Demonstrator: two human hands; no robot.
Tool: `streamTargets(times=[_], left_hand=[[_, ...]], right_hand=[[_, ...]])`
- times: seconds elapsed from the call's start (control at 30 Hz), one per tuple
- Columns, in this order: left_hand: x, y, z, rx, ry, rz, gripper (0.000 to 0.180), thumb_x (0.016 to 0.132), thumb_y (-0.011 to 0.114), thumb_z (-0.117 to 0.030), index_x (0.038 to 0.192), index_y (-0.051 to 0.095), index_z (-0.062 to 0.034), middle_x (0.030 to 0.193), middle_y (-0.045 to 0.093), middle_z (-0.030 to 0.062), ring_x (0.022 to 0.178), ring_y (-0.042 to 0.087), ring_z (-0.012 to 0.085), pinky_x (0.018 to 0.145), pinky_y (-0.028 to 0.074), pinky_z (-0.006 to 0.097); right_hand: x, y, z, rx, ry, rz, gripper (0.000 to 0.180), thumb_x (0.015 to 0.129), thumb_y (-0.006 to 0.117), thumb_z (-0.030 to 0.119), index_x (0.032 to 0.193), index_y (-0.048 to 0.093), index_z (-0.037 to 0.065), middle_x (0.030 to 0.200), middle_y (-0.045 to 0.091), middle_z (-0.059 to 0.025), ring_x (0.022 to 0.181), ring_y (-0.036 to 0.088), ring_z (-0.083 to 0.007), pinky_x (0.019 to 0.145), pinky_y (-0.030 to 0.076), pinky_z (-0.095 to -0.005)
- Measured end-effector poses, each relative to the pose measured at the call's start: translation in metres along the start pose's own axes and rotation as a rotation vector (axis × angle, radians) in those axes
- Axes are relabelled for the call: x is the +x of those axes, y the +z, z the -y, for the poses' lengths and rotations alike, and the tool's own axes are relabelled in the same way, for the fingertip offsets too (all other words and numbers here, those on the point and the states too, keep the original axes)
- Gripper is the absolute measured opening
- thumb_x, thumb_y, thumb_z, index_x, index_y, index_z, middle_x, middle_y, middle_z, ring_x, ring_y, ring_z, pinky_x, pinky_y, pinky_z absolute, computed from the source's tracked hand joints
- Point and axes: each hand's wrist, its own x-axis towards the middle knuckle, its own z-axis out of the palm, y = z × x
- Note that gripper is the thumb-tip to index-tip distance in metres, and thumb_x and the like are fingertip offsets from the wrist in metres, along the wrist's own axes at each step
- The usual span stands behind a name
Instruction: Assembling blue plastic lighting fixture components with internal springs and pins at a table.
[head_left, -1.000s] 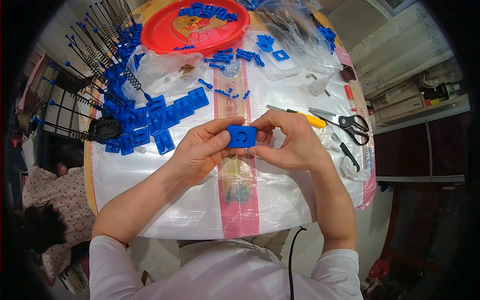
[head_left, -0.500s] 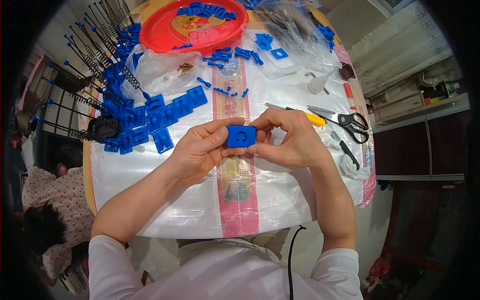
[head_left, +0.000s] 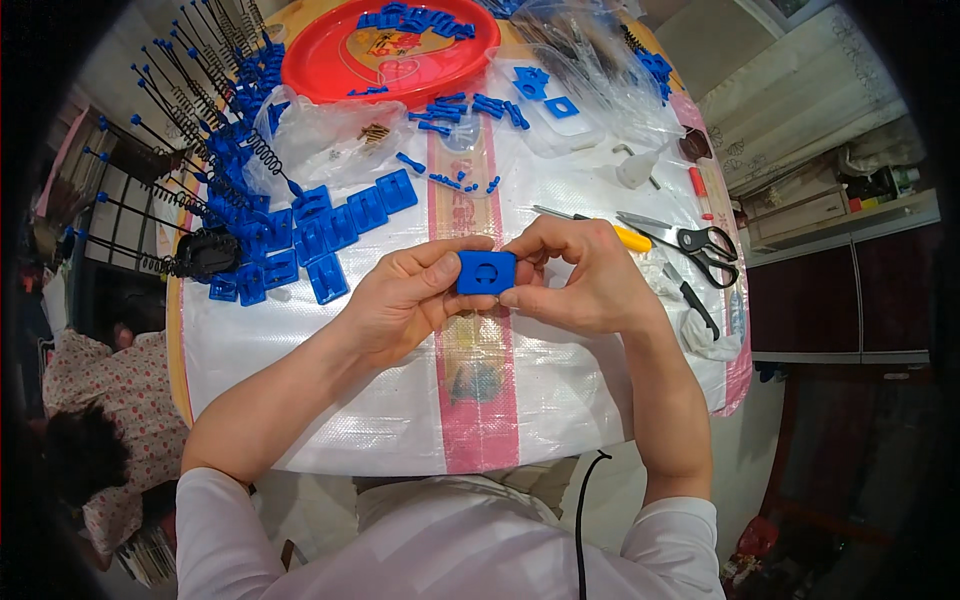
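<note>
The left hand (head_left: 405, 300) is gripping the left end of a blue rectangular plastic block (head_left: 487, 271) between thumb and fingers, while the right hand (head_left: 580, 280) is pinching its right end, both hands being closed on it. The block is being held above the table's white woven plastic sheet (head_left: 380, 430), between the hands; this two-ended grip is apparently steadying the part and leaving its face, with the round slotted opening, unobstructed. Matching blue plastic blocks (head_left: 340, 230) are lying in close rows at the left, probably for easy counting and reach. At the far edge, a round red plastic basin (head_left: 297, 70) is holding loose small blue plastic pieces (head_left: 410, 18). A crumpled clear plastic bag (head_left: 310, 130) is lying near it with brass-coloured metal screws (head_left: 375, 133); whether these are resting inside or on top cannot be told. A second clear plastic bag (head_left: 590, 60) is containing thin dark rods. Black-handled metal scissors (head_left: 712, 255) are lying at the right, seemingly placed for ready access.
</note>
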Motion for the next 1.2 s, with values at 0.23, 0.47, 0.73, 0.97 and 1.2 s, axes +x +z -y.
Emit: streamTargets(times=[0.23, 0.47, 0.73, 0.97, 1.2], left_hand=[[0.000, 0.001, 0.000, -0.002, 0.001, 0.045, 0.043, 0.100, 0.059, -0.019, 0.134, 0.051, 0.0056, 0.126, 0.062, 0.0226, 0.109, 0.067, 0.0279, 0.097, 0.058, 0.035], [0.000, 0.000, 0.001, 0.015, 0.004, 0.008, 0.043, 0.101, 0.057, -0.019, 0.135, 0.050, 0.0059, 0.128, 0.060, 0.0224, 0.110, 0.067, 0.0278, 0.097, 0.058, 0.035], [0.005, -0.004, 0.003, -0.014, 0.163, -0.078, 0.044, 0.103, 0.053, -0.022, 0.138, 0.048, 0.0035, 0.128, 0.061, 0.0170, 0.115, 0.064, 0.0238, 0.098, 0.057, 0.031], [0.004, -0.008, 0.003, -0.053, 0.195, -0.067, 0.041, 0.105, 0.050, -0.020, 0.140, 0.046, 0.0024, 0.125, 0.061, 0.0174, 0.110, 0.065, 0.0231, 0.098, 0.056, 0.032], [0.004, -0.008, 0.003, -0.064, 0.200, -0.018, 0.041, 0.105, 0.050, -0.020, 0.139, 0.047, 0.0029, 0.126, 0.062, 0.0175, 0.111, 0.065, 0.0227, 0.098, 0.055, 0.032]], right_hand=[[-0.001, -0.001, -0.001, -0.014, 0.022, 0.022, 0.025, 0.070, 0.082, 0.012, 0.089, 0.070, 0.001, 0.073, 0.065, -0.0014, 0.068, 0.059, -0.0080, 0.065, 0.049, -0.0252], [-0.001, -0.001, -0.006, 0.021, 0.047, 0.040, 0.033, 0.073, 0.083, 0.009, 0.100, 0.068, -0.002, 0.077, 0.067, -0.0019, 0.072, 0.061, -0.0083, 0.066, 0.049, -0.0248], [0.002, 0.013, -0.014, 0.475, 0.161, 0.038, 0.050, 0.084, 0.073, 0.002, 0.130, 0.056, -0.005, 0.089, 0.070, -0.0074, 0.079, 0.067, -0.0124, 0.069, 0.053, -0.0248], [0.004, 0.028, -0.013, 0.589, 0.156, -0.026, 0.047, 0.095, 0.059, -0.001, 0.140, 0.050, 0.001, 0.090, 0.067, -0.0067, 0.076, 0.067, -0.0117, 0.063, 0.051, -0.0236], [0.004, 0.033, -0.016, 0.578, 0.118, -0.033, 0.043, 0.097, 0.057, 0.000, 0.139, 0.050, -0.001, 0.088, 0.065, -0.0056, 0.073, 0.066, -0.0108, 0.060, 0.050, -0.0228]])
